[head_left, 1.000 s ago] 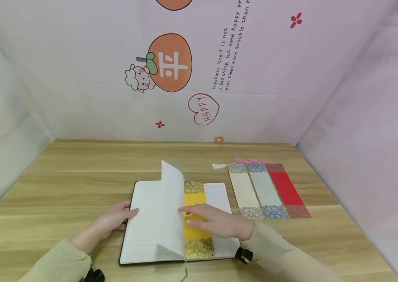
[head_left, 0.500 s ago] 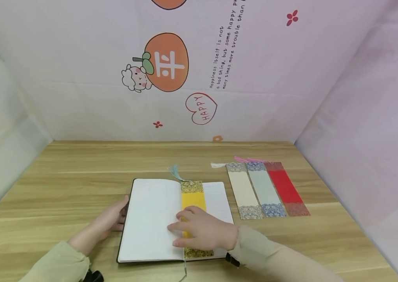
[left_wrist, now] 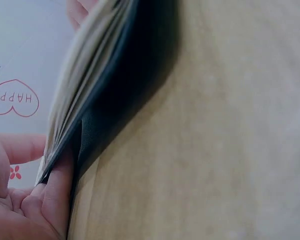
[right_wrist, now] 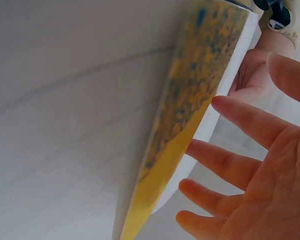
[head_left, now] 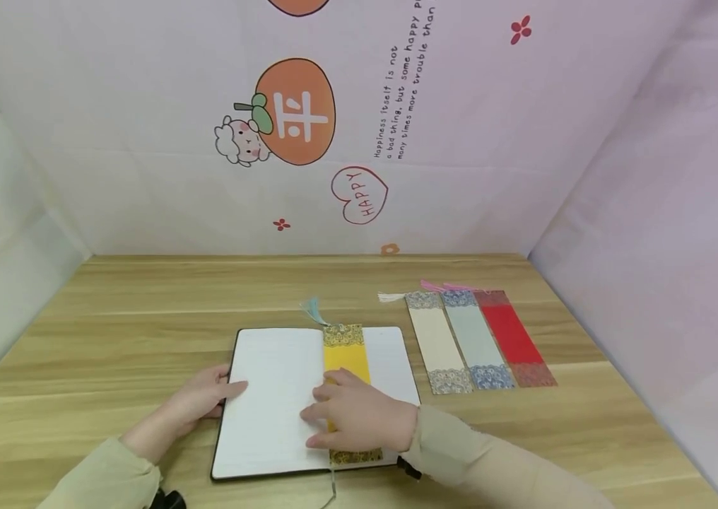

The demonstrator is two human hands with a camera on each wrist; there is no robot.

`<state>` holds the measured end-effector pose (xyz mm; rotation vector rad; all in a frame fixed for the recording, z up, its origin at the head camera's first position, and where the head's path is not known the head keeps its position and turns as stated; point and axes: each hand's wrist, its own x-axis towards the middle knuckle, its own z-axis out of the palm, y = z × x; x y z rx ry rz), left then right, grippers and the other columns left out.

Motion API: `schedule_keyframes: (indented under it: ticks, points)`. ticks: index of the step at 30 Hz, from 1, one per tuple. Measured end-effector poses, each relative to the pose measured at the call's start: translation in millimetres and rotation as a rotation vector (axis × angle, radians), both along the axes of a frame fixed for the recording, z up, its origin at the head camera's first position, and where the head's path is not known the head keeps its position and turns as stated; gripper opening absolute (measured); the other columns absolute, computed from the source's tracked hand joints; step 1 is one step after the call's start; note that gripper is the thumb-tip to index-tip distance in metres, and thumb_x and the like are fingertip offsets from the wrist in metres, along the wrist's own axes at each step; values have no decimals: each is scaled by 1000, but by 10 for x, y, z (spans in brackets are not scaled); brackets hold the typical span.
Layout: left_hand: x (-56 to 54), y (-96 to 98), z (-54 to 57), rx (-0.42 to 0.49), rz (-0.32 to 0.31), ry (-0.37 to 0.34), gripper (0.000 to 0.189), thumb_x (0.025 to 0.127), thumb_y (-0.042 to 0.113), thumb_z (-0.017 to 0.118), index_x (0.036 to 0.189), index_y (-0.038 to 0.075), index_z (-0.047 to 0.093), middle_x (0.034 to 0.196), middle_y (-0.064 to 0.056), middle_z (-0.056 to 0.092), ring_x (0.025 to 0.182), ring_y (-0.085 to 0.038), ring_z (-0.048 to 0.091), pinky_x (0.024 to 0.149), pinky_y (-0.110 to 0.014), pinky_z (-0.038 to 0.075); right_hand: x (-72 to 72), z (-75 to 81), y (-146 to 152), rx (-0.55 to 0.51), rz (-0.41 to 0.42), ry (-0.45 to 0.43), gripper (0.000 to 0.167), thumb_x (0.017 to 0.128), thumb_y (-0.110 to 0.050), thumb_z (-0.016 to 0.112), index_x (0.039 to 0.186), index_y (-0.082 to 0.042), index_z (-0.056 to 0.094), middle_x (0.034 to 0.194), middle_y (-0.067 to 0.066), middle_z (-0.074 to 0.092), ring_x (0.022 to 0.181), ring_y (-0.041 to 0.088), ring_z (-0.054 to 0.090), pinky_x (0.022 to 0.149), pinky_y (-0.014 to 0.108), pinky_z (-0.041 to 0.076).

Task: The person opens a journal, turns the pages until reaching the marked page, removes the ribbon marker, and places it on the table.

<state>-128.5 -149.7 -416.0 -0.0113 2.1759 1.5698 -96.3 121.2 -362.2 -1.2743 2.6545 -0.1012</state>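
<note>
An open notebook (head_left: 270, 403) with a dark cover and white lined pages lies on the table. My left hand (head_left: 196, 399) grips its left edge, thumb on the page; the left wrist view shows fingers (left_wrist: 58, 195) under the cover. A yellow bookmark (head_left: 346, 357) with patterned ends lies along the gutter on the right page, its pale blue tassel (head_left: 313, 311) past the top edge. My right hand (head_left: 368, 417) reaches across the bookmark, fingers spread, fingertips at the left page beside the gutter. That hand hides the bookmark's lower middle.
To the right lie three more bookmarks side by side: cream (head_left: 438, 343), pale blue-green (head_left: 478, 339) and red (head_left: 514, 336), with white and pink tassels at their tops. A thin ribbon (head_left: 333, 488) hangs from the notebook's lower edge. A printed cloth wall (head_left: 461, 198) stands behind the table.
The page that stood raised a second ago now lies flat on the left side. My right hand has moved left and down; my left thumb lifted off and is back on the page.
</note>
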Motion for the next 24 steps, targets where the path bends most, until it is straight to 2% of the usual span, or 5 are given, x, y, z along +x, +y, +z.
schedule_keyframes:
  ticks: [5, 10, 12, 18, 24]
  points:
    - [-4, -8, 10, -41, 8, -1, 55, 95, 18, 55, 136, -13, 34, 109, -11, 64, 80, -14, 62, 71, -32, 53, -107, 94, 92, -151, -87, -147, 50, 90, -46, 59, 132, -18, 55, 137, 3, 53, 131, 25, 42, 111, 41, 30]
    - [0, -9, 25, -51, -1, 4, 51, 96, 17, 55, 134, -12, 38, 104, -8, 65, 81, -14, 61, 71, -32, 52, -257, 252, 314, -464, -280, -320, 59, 89, -36, 65, 138, -8, 48, 140, 10, 49, 127, 30, 44, 102, 47, 40]
    - [-1, -10, 24, -53, -1, 7, 50, 95, 17, 55, 133, -12, 38, 102, -8, 65, 80, -14, 61, 71, -32, 52, -312, 288, 412, -544, -369, -376, 59, 88, -34, 66, 138, -8, 46, 139, 13, 49, 124, 32, 46, 97, 47, 44]
    - [9, -3, 31, -51, 6, -2, 50, 95, 15, 55, 133, -13, 37, 103, -9, 65, 80, -13, 61, 71, -31, 52, -415, 268, 631, -645, -619, -560, 63, 88, -39, 64, 141, -13, 43, 139, 12, 47, 123, 28, 48, 94, 42, 47]
    - [6, 1, 35, -52, 6, -4, 50, 95, 15, 55, 134, -13, 37, 104, -10, 65, 80, -13, 62, 72, -32, 52, -501, 161, 769, -739, -685, -731, 61, 93, -36, 60, 144, -12, 37, 141, 19, 40, 122, 35, 48, 90, 44, 51]
